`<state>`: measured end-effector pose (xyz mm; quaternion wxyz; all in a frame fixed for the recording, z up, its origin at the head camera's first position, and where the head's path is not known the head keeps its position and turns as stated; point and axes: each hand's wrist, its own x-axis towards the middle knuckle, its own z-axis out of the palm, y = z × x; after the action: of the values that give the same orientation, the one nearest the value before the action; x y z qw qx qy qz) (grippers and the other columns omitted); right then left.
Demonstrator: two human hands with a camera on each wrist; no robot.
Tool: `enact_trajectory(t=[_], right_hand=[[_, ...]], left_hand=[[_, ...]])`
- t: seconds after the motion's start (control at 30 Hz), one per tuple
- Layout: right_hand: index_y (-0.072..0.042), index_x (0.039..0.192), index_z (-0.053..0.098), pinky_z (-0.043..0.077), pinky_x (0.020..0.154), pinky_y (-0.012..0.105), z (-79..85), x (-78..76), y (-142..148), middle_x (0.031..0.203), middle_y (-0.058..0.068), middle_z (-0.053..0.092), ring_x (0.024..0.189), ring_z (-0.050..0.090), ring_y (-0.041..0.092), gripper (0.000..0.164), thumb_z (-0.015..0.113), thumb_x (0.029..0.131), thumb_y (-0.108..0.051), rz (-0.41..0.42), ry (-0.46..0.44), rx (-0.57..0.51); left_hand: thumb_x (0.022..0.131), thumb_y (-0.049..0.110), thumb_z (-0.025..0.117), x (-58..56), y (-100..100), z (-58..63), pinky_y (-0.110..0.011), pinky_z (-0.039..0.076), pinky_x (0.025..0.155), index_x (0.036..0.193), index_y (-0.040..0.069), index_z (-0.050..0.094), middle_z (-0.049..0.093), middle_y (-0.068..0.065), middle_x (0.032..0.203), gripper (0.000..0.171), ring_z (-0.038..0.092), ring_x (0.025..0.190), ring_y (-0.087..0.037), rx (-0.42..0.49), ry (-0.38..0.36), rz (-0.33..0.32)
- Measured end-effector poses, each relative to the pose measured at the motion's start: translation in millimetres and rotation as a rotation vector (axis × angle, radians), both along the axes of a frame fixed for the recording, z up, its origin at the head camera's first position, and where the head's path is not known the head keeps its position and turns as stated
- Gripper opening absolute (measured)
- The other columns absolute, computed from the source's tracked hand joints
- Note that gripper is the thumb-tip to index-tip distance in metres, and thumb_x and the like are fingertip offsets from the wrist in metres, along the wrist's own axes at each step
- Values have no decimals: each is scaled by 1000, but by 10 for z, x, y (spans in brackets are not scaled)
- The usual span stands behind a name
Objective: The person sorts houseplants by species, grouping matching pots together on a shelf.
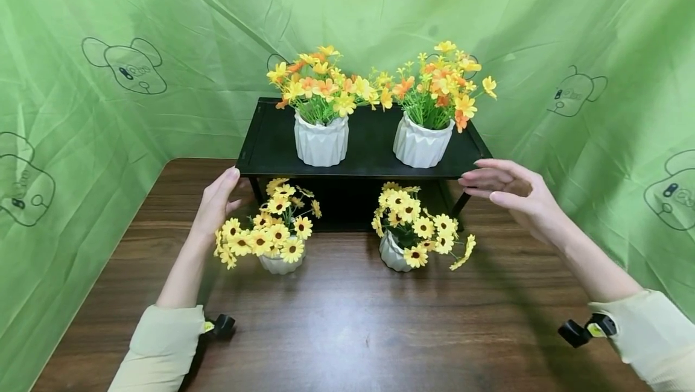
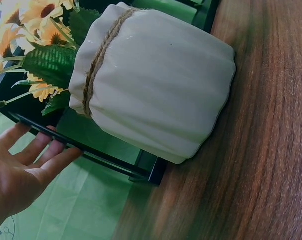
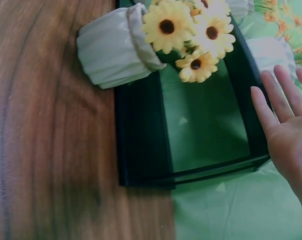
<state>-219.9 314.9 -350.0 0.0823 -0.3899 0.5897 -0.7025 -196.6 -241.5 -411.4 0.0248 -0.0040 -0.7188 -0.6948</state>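
A black two-level shelf (image 1: 370, 145) stands on a wooden table. My left hand (image 1: 213, 204) is at its front left corner; in the left wrist view the extended fingers (image 2: 66, 159) lie against a black bar of the frame. At the front right corner is my right hand (image 1: 523, 196), palm turned inward, fingers spread and fingertips right at the edge. Two white pots with orange and yellow flowers, the left pot (image 1: 321, 142) and the right pot (image 1: 423, 142), sit on the top board. Neither hand holds anything.
In front of the shelf stand two smaller white pots of yellow daisies, a left one (image 1: 282, 264) tied with twine and a right one (image 1: 394, 253). Their blooms lean outward near the hands. Green cloth (image 1: 206, 66) with cartoon bear heads surrounds the wooden table (image 1: 304, 331).
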Motion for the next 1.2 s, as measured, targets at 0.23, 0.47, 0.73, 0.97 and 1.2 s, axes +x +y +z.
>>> enact_trajectory(t=[0.23, 0.47, 0.73, 0.97, 1.2], right_hand=[[21, 146, 33, 52, 110, 43, -224, 30, 45, 141, 39, 52, 131, 60, 40, 50, 40, 97, 22, -44, -45, 127], [11, 150, 40, 56, 105, 36, -537, 23, 111, 144, 26, 59, 131, 64, 29, 50, 50, 100, 13, -146, -140, 304], [-2, 155, 40, 55, 101, 24, -848, -14, 114, 149, 16, 58, 136, 59, 14, 62, 61, 98, 5, -169, -112, 477], [3, 155, 38, 52, 100, 19, -1079, -55, 99, 155, 3, 54, 139, 53, 6, 67, 64, 94, 6, -75, -94, 416], [-2, 159, 34, 59, 76, 24, -1152, -28, 35, 149, -3, 56, 103, 66, 1, 79, 62, 87, 11, -18, -189, 434]], left_hand=[[108, 47, 47, 3, 2, 1, -15, 53, 91, 148, 20, 54, 61, 20, 124, 49, 57, 121, -5, 3, -4, 0], [107, 49, 48, -7, 1, 2, -16, 54, 91, 141, 25, 58, 66, 12, 121, 42, 59, 119, -4, -4, -9, 6], [108, 49, 47, 4, 0, 7, -22, 52, 99, 144, 24, 56, 63, 14, 121, 45, 57, 119, -4, -25, -31, 16], [107, 50, 47, 8, 13, 18, -16, 51, 92, 144, 25, 57, 62, 15, 123, 45, 56, 119, -4, -39, -19, 15], [107, 50, 47, 12, 1, 11, -16, 51, 91, 144, 25, 56, 62, 16, 123, 45, 57, 120, -3, -36, -22, 15]])
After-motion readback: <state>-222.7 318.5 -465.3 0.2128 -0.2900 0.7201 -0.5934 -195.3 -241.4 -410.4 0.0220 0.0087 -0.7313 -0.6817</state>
